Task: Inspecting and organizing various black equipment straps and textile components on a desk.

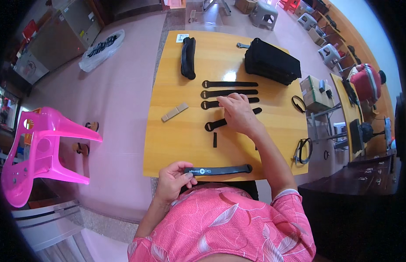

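Printed strap (225, 170): long, narrow, dark, with pale printing toward its left end; we find it along the near edge of the table (168, 144), rounded end to the right.
Left hand (171, 181): clamped on the strap's left end, thumb toward our side, fingers bent around it.
Right hand (241, 114): well apart from the left, over the row of straps, fingers bent and drawn together — we can't make out whether they pinch anything.
Row of straps: four black ones, namely top strap (231, 84), second strap (220, 93), third strap (208, 105) and bottom strap (216, 125); slotted rounded ends to the left. Right fingertips are nearest the third.
Weight and stiffness: we judge the printed strap very light and bendable, likely to sag or twist if held by one end only.
Surface and fragility: probably textile, so little slip and hardly any risk of breakage; we might expect some cling if it is hook-and-loop.
Where to hold: we would take the two ends — flat pinch on the left, fingertips at the rounded tip — leaving the middle free.
Nearby: short black strip (215, 139) below the row, tan block (174, 112) to its left, black case (273, 61) beyond.
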Demonstrator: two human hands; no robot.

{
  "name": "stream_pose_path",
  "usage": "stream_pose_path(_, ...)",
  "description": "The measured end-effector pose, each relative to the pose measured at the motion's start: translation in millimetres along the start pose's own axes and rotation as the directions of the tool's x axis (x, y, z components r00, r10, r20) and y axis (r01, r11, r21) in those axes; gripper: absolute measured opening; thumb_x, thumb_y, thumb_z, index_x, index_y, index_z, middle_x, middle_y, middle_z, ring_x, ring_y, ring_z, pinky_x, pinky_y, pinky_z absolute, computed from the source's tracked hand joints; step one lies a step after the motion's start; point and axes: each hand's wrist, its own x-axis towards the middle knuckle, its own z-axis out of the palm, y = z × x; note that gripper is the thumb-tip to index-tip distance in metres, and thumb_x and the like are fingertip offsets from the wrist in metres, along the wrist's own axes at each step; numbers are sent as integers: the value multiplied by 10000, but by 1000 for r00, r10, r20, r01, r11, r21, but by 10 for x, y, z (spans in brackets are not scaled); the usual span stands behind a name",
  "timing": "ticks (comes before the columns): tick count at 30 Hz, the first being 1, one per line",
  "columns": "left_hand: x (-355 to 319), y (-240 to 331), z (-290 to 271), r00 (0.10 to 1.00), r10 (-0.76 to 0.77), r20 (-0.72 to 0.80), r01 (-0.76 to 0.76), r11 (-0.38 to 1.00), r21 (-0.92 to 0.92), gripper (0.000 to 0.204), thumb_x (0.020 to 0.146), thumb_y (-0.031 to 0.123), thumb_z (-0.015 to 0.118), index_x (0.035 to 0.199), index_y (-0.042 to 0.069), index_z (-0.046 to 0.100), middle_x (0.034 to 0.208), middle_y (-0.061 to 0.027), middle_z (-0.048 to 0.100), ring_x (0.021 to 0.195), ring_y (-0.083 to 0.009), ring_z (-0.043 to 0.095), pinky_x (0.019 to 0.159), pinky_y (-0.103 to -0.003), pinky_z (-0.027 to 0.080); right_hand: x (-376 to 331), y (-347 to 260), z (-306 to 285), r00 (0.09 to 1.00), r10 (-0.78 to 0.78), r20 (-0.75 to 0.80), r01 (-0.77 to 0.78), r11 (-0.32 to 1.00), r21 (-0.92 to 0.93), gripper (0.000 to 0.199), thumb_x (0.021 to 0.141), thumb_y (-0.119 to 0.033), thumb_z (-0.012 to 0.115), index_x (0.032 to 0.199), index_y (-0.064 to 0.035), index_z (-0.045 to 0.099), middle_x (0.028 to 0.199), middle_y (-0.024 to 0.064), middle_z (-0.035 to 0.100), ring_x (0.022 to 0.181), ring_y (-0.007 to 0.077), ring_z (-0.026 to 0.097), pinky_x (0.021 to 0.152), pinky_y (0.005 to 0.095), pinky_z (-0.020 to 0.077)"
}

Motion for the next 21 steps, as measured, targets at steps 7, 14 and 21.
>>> stream_pose_path(7, 76, 37, 10, 1000, 23, 15, -22, 998, -55, 236, 843, -41, 575, 1076, -62, 547, 806, -114, 623, 668, -160, 631, 550, -223, 504, -246, -82, -9, 982, -167, 88, 169, 986, -11, 157, 721, -55, 596, 865, -86, 651, 890, 33, 613, 921, 221, 544, 866, 371, 384)
stream_pose_path(14, 97, 79, 75, 997, 57, 49, -52, 994, -99, 254, 842, -55, 568, 1095, -66, 542, 828, -127, 623, 699, -171, 635, 575, -233, 516, -188, 37, 216, 994, -107, 27, 108, 994, -36, 180, 704, -68, 586, 869, -80, 655, 869, 55, 597, 971, 235, 523, 893, 381, 373)
stream_pose_path(21, 123, 44, 80, 991, 89, 103, -70, 981, -181, 292, 841, -58, 580, 1128, -59, 531, 860, -135, 622, 725, -183, 638, 588, -239, 520, -214, -207, 101, 988, -81, -131, 81, 997, -6, 139, 725, -57, 654, 863, -58, 644, 877, 67, 603, 879, 256, 556, 775, 375, 443)
